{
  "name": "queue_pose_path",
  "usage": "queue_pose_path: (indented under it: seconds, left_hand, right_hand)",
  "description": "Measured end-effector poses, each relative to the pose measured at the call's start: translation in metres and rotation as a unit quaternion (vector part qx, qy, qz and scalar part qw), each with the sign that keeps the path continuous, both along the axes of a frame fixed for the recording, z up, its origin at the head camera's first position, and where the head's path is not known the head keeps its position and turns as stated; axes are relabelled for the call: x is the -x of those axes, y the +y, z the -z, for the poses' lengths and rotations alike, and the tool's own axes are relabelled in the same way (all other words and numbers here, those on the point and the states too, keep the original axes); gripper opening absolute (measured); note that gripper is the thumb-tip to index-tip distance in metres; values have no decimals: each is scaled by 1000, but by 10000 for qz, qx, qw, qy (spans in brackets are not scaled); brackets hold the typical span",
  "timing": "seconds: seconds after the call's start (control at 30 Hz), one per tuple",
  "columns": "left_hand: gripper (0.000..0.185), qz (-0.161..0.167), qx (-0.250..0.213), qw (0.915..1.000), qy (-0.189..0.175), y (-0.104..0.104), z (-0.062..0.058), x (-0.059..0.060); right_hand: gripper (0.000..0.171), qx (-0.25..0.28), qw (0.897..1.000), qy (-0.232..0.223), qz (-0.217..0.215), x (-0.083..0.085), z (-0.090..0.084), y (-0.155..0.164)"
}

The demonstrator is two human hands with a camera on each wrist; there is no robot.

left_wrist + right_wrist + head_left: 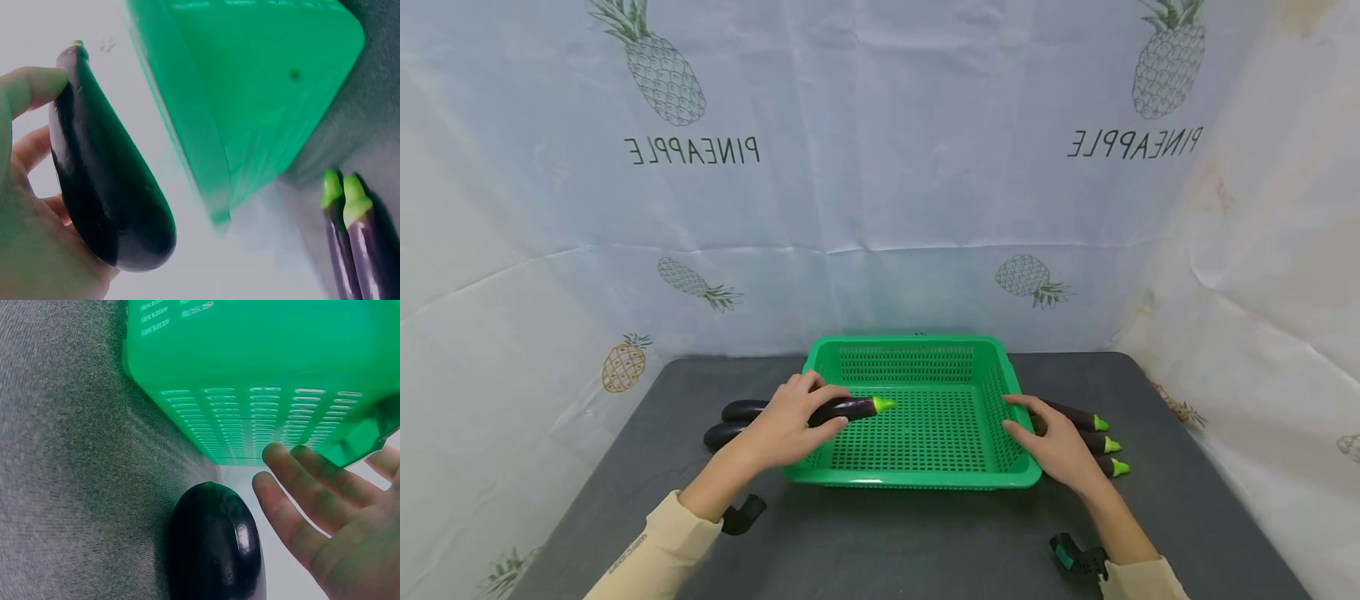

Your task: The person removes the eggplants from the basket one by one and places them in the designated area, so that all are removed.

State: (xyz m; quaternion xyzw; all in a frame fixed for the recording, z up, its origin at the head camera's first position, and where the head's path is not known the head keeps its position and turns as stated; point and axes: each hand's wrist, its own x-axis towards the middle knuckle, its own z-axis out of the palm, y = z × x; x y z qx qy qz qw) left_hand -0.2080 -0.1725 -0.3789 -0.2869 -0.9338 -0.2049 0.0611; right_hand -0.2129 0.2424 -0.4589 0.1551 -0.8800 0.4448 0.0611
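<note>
A dark purple eggplant [850,408] with a bright green stem end is held in my left hand [786,425], over the left side of a green plastic basket [913,480]. In the left wrist view, the thumb and fingers wrap one side of this eggplant [112,181]. My right hand [1058,446] is at the basket's right rim, fingers extended and loosely spread. The right wrist view shows several of its fingers [312,494] along the outside of the slotted wall [250,419], with another dark eggplant [215,544] lying below them.
Two eggplants [724,435] lie on the dark grey table [880,542] left of the basket, partly behind my left arm. Three more eggplants [1078,417] lie to its right, partly covered by my right hand. A pineapple-printed cloth [910,183] hangs behind and at both sides.
</note>
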Motion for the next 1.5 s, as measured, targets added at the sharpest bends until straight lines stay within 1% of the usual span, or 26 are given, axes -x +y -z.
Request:
queue_pose_path:
  seconds: [0.17,0.3,0.6,0.97,1.07,1.23,1.5]
  left_hand:
    - [35,-191,-37,9997,154,-14,-2,-4]
    - [34,-345,-122,9990,271,-25,-2,-8]
    - [32,-677,-246,9963,464,-50,5,-16]
    - [30,-1014,-382,9919,668,-80,12,-21]
    - [31,-1088,-366,9913,648,-85,14,-22]
    - [32,-1355,-348,9888,520,-94,21,-24]
    - [37,-1823,-352,9825,135,-110,36,-26]
  right_hand:
    - [50,45,10000,-9,1,0,-1,0]
    - [50,3,10000,37,8,1,-1,-1]
    - [50,-26,10000,17,28,2,0,-2]
    - [50,-14,10000,2,52,2,-1,-2]
    - [51,0,10000,-1,54,1,0,-1]
    - [51,-10,10000,6,51,1,2,0]
    - [51,-19,10000,-34,81,1,2,0]
